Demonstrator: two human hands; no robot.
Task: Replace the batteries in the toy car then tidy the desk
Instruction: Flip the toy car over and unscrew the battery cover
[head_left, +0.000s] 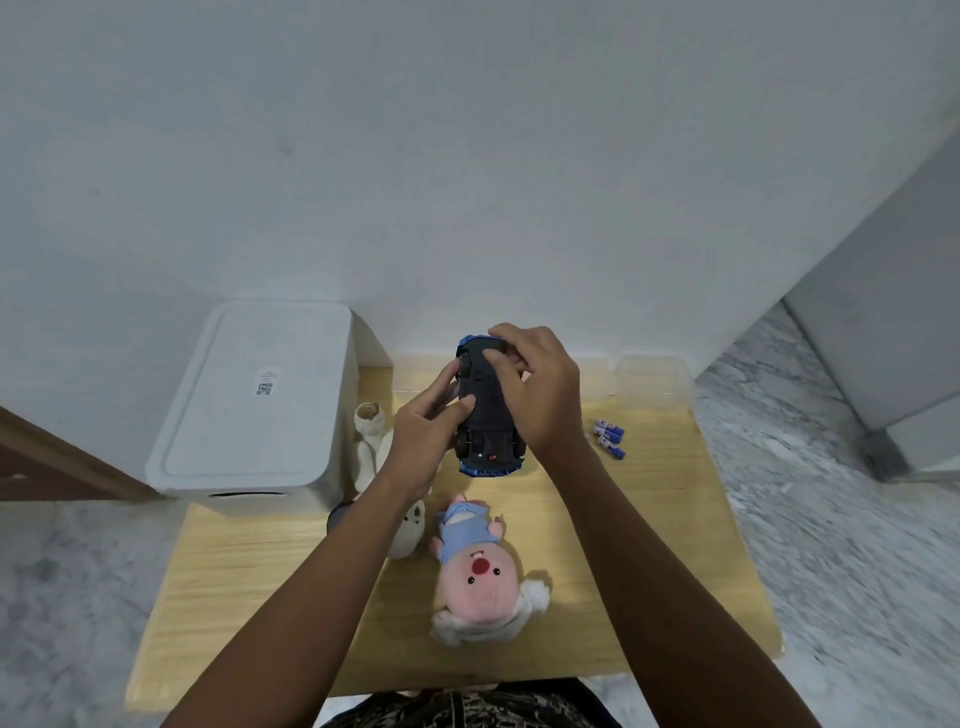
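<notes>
Looking down from the head camera, both hands hold the toy car (485, 410) above the far part of the wooden desk (649, 545), belly up, so its dark underside and wheels face the camera. The left hand (426, 431) grips the car's left flank, thumb laid across the underside. The right hand (535, 384) curls over the far end, fingertips (493, 358) pressing on the underside there, seemingly at the battery cover; whether that cover is open or closed I cannot tell.

Two blue batteries (609, 439) lie loose on the desk, to the right of the car and well apart from it. Nearer the person lies a pink stuffed doll (480, 566) in blue clothes, with a pale soft toy (408, 525) just beside it and another pale soft thing (370, 441) partly behind the left wrist. A white lidded bin (249, 400) stands to the left, against the wall.

Risks, as I judge them: the car is held in the air, so a cover or a cell coming free suddenly could drop and roll off. The loose batteries are round and near the right edge; a knock from the right forearm could send them to the floor.
</notes>
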